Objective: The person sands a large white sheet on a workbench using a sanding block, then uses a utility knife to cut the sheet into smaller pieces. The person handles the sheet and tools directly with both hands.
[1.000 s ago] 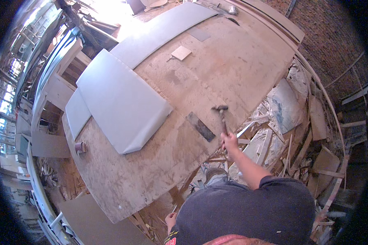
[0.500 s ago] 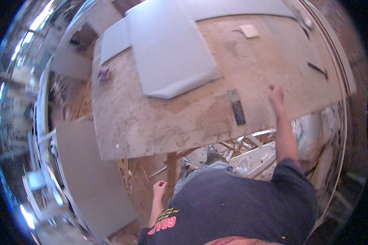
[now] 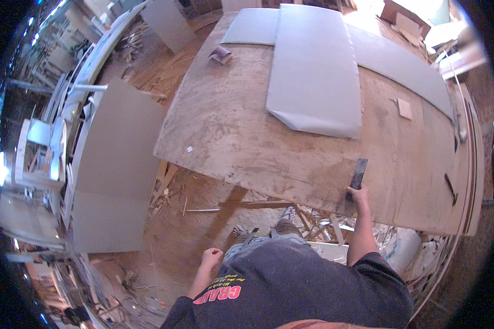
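My right hand (image 3: 358, 193) is closed on a dark rectangular strip (image 3: 358, 172) at the near part of the plywood worktop (image 3: 230, 142). A hammer (image 3: 451, 189) lies near the worktop's right edge. My left hand (image 3: 213, 257) is low beside my body, away from the worktop, with curled fingers; what they hold, if anything, is too small to make out. Pale grey covered panels (image 3: 312, 71) lie across the far half, with a small square piece (image 3: 404, 108) to their right and a maroon cylindrical object (image 3: 221, 55) to their left.
A large brown-grey sheet (image 3: 112, 181) stands left of the worktop. Stacked boards and long rails (image 3: 83, 71) line the left side. Scrap wood (image 3: 162, 203) litters the floor around my feet, and a white rolled or bagged item (image 3: 397, 247) is under the right part of the worktop.
My right hand has let go of the hammer, which now lies at the right, and has taken hold of the dark strip. The view has swung leftward, shifting the worktop in the picture.
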Demonstrator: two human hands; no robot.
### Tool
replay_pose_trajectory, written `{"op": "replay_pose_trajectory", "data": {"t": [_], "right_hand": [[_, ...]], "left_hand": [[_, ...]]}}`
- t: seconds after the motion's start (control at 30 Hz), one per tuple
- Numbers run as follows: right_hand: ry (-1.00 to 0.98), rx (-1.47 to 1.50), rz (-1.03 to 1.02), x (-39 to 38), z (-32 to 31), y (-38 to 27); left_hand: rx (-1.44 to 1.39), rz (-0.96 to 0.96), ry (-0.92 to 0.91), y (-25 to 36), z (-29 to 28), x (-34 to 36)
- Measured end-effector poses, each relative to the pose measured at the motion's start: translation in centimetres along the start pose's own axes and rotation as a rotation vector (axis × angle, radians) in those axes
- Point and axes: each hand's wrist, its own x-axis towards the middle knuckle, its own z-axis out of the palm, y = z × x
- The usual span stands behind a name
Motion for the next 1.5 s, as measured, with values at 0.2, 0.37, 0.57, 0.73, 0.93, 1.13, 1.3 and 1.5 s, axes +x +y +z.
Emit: {"op": "replay_pose_trajectory", "data": {"t": [0.2,0.37,0.57,0.73,0.93,1.13,1.3,1.5], "right_hand": [[-0.117,0.829,0.08,-7.4,5.3,-8.0],[-0.154,1.228,-0.208,-19.1,11.0,-17.7],[-0.016,1.196,-0.592,-29.2,14.7,-26.5],[-0.386,1.163,-0.344,-30.9,22.4,-32.2],[-0.324,0.914,-0.192,-31.4,35.1,-37.3],[-0.355,0.706,-0.307,-31.0,47.1,-47.1],[-0.437,0.683,-0.297,-27.8,59.1,-59.9],[-0.6,0.752,-0.544,-33.7,69.1,-75.1]], "left_hand": [[-0.242,-0.039,-0.017,-9.3,-0.2,1.7],[-0.245,0.001,-0.019,-16.3,-2.6,2.1],[-0.226,0.024,0.133,-24.1,-11.3,3.5],[-0.421,-0.209,0.324,-35.3,-16.1,5.3],[-0.381,-0.256,0.195,-38.4,-16.9,7.2],[-0.608,-0.373,0.014,-37.0,-19.1,9.3],[-0.718,-0.38,0.154,-34.2,-25.0,12.1],[-0.732,-0.359,0.212,-33.6,-36.2,20.4]]}}
